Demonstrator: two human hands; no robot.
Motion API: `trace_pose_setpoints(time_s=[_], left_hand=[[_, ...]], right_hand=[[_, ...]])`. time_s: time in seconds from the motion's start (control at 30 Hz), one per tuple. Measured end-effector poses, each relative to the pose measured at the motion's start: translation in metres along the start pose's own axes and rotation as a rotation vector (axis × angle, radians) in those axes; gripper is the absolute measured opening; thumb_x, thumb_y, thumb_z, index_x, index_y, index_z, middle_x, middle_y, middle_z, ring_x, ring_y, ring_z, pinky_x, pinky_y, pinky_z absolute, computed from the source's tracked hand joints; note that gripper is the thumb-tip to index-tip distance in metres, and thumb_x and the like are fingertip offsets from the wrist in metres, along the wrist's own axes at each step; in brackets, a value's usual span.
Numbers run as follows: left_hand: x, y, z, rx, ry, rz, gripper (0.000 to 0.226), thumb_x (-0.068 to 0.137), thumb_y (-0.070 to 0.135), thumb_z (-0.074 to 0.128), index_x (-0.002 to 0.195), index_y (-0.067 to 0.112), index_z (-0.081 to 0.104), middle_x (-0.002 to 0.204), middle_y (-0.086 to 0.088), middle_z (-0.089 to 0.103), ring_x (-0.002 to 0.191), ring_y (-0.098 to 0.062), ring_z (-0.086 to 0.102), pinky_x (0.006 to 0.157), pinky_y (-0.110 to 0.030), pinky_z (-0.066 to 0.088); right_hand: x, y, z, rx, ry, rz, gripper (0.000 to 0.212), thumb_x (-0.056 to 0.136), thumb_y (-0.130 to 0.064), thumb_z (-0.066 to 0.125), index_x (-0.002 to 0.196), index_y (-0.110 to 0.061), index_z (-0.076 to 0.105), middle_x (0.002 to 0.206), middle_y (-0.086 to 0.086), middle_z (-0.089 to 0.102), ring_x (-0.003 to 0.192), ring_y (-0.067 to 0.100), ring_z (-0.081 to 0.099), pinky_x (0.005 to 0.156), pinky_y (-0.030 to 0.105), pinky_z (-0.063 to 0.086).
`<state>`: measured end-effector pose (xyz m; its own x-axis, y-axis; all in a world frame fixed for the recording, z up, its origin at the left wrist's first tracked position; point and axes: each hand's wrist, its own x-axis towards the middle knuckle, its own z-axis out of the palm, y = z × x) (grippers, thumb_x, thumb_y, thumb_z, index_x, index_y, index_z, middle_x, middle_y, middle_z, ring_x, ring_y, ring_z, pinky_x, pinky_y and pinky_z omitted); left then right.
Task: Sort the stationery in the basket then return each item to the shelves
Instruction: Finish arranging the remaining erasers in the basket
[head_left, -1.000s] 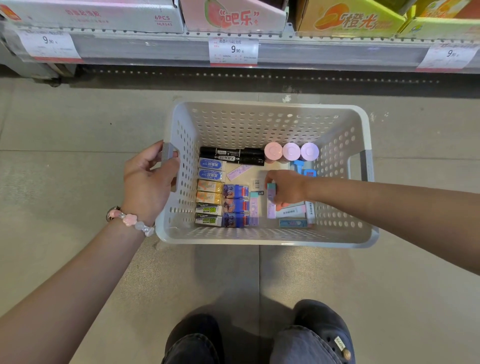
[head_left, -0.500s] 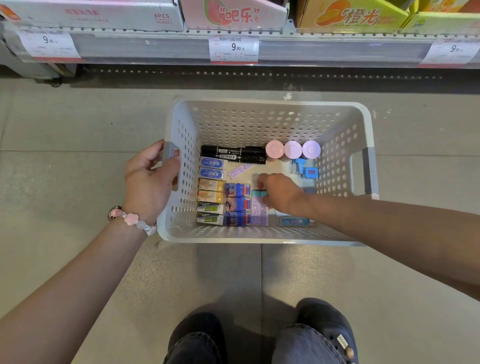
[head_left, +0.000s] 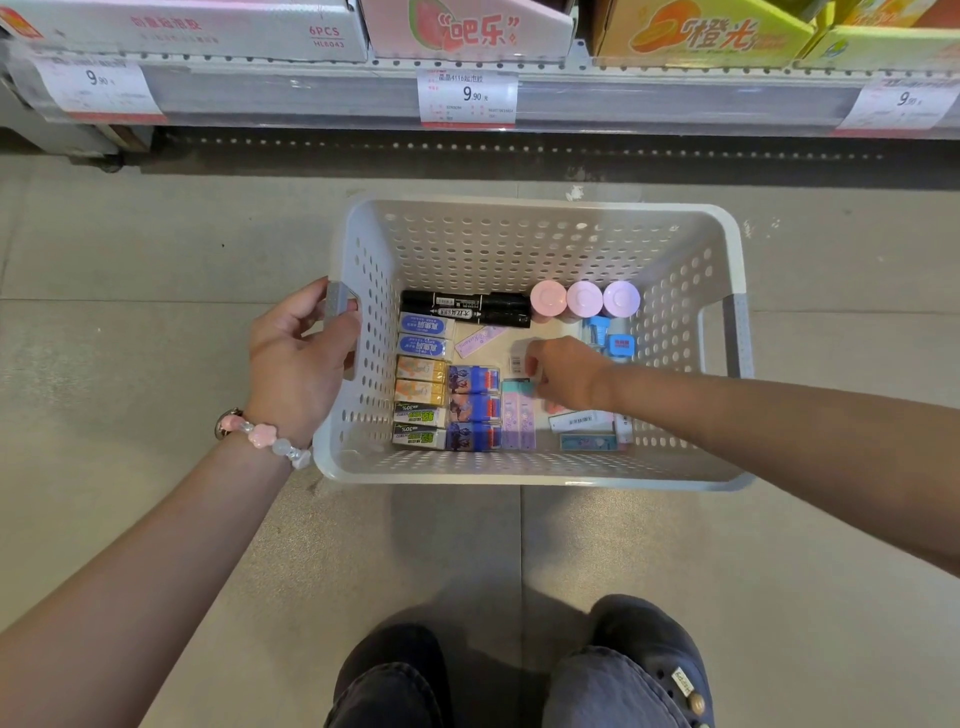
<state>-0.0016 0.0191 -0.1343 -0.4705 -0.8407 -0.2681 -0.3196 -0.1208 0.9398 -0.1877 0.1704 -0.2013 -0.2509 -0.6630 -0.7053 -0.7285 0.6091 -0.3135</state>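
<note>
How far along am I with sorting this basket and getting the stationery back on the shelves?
Sorting looks mostly done: black markers, three round-capped tubes and boxed erasers sit in neat rows in the basket. In hand: your left hand grips the handle while your right hand works among loose items mid-basket. Left: shelving; everything is still in the basket.

Both forearms are seen bare, with no sleeves reaching into view. A beaded bracelet (head_left: 262, 435) is worn on the left wrist; it is made up of pale pink and translucent whitish beads, one of them shaped like a pink flower, with a darker round bead at one end. No jewellery is seen on the right wrist. Dark grey trousers (head_left: 597, 693) are worn, with faint creases at the knees. A dark clog-style shoe (head_left: 655, 644) with ventilation holes is worn, and small charms (head_left: 684, 685) are fixed to its upper.
</note>
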Motion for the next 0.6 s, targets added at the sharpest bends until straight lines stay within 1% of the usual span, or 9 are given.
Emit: trace_pose_setpoints(time_s=[0.1,0.17,0.27,0.33,0.43,0.47,0.53,0.57,0.6], left_hand=[[0.001,0.0,0.0,0.009,0.0,0.002,0.027,0.089,0.002,0.057,0.087,0.027,0.068,0.091,-0.013,0.058,0.073,-0.021,0.059,0.053,-0.024,0.05],[0.001,0.0,0.0,0.009,-0.004,0.001,0.026,0.089,0.002,0.057,0.087,0.025,0.068,0.091,-0.014,0.058,0.074,-0.024,0.059,0.053,-0.025,0.05],[0.001,0.0,-0.001,-0.007,-0.004,-0.012,0.023,0.089,0.002,0.057,0.092,0.022,0.068,0.089,-0.009,0.06,0.074,-0.022,0.062,0.054,-0.025,0.051],[0.002,-0.001,-0.001,-0.001,-0.006,-0.007,0.024,0.089,0.002,0.057,0.09,0.023,0.068,0.088,-0.009,0.06,0.075,-0.024,0.06,0.057,-0.028,0.049],[0.001,-0.001,-0.001,0.001,-0.004,-0.009,0.024,0.089,0.003,0.058,0.088,0.025,0.069,0.09,-0.012,0.059,0.073,-0.026,0.058,0.057,-0.03,0.048],[0.001,0.0,-0.001,0.006,-0.002,-0.009,0.024,0.089,0.003,0.058,0.088,0.025,0.068,0.09,-0.012,0.06,0.072,-0.025,0.058,0.056,-0.03,0.048],[0.0,0.0,0.0,0.023,0.003,-0.009,0.024,0.089,0.003,0.057,0.091,0.025,0.068,0.089,-0.009,0.062,0.068,-0.02,0.06,0.054,-0.027,0.048],[0.0,0.0,0.0,0.025,0.007,-0.013,0.023,0.089,0.003,0.057,0.093,0.023,0.068,0.089,-0.006,0.063,0.066,-0.015,0.062,0.053,-0.025,0.049],[0.0,0.0,0.0,0.026,0.011,-0.02,0.021,0.09,0.004,0.057,0.097,0.021,0.068,0.088,-0.003,0.064,0.064,-0.01,0.063,0.052,-0.023,0.05]], right_hand=[[-0.013,0.003,-0.011,-0.428,-0.1,-0.099,0.03,0.086,-0.017,0.061,0.115,-0.012,0.055,0.111,0.005,0.061,0.101,0.024,0.059,0.078,0.033,0.051],[-0.02,0.002,-0.009,-0.665,-0.165,-0.169,0.039,0.085,-0.02,0.065,0.122,-0.014,0.051,0.109,0.003,0.06,0.1,0.023,0.059,0.071,0.031,0.05],[-0.023,0.0,-0.004,-0.842,-0.156,-0.269,0.035,0.088,-0.009,0.058,0.122,-0.013,0.051,0.099,0.003,0.059,0.088,0.023,0.059,0.056,0.029,0.042],[-0.02,0.001,-0.001,-0.866,-0.165,-0.33,0.03,0.089,-0.004,0.054,0.118,-0.011,0.055,0.103,0.004,0.062,0.09,0.023,0.061,0.059,0.029,0.041],[-0.015,0.004,0.0,-0.735,-0.203,-0.293,0.029,0.091,-0.005,0.051,0.119,-0.011,0.056,0.112,0.007,0.062,0.1,0.025,0.061,0.069,0.03,0.044],[-0.014,0.004,-0.002,-0.636,-0.191,-0.259,0.023,0.091,-0.009,0.052,0.113,-0.012,0.059,0.11,0.007,0.062,0.099,0.024,0.06,0.073,0.029,0.045],[-0.014,0.004,-0.012,-0.313,-0.119,-0.18,0.008,0.092,-0.014,0.054,0.088,-0.011,0.06,0.092,0.006,0.064,0.083,0.018,0.059,0.077,0.028,0.046],[-0.015,0.004,-0.018,-0.125,-0.09,-0.138,0.01,0.091,-0.012,0.055,0.083,-0.007,0.059,0.084,0.006,0.067,0.074,0.015,0.06,0.079,0.029,0.05],[-0.016,0.005,-0.023,0.061,-0.078,-0.102,0.011,0.089,-0.009,0.056,0.087,0.0,0.062,0.08,0.007,0.069,0.07,0.014,0.062,0.082,0.033,0.053]])
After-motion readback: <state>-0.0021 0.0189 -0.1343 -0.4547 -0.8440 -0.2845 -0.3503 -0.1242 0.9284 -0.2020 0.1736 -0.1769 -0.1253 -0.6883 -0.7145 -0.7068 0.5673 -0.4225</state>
